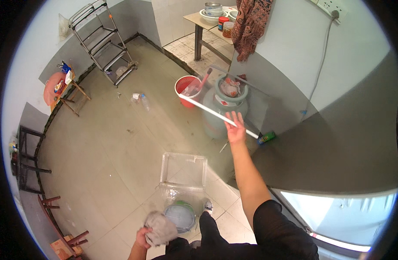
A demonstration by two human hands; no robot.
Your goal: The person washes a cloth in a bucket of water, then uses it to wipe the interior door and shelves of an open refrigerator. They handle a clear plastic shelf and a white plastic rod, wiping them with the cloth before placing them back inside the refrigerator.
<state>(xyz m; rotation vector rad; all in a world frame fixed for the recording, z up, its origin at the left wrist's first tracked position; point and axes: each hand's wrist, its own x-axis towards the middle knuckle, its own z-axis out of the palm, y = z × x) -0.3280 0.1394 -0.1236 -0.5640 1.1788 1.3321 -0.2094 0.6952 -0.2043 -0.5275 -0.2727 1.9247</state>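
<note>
My right hand [236, 128] holds a clear shelf panel [255, 104] by its white edge strip, with the fingers spread against it. The panel is raised and tilted in front of a gas cylinder [210, 117]. In my left hand [143, 238] is a crumpled grey cloth [160, 228], at the lower left of the view. Close to the cloth, a bucket of cloudy water [180, 218] stands on the floor by my foot. A clear plastic drawer or bin [183, 187] lies on the wet tiles beyond the bucket.
A red basket [188, 80] stands beside the cylinder. A green spray can [267, 137] lies near the wall. Plastic bottles [145, 102] are on the floor. A metal rack [106, 45], a small folding table [64, 85] and stools [31, 162] line the left wall. A lit white open appliance [338, 211] is at lower right.
</note>
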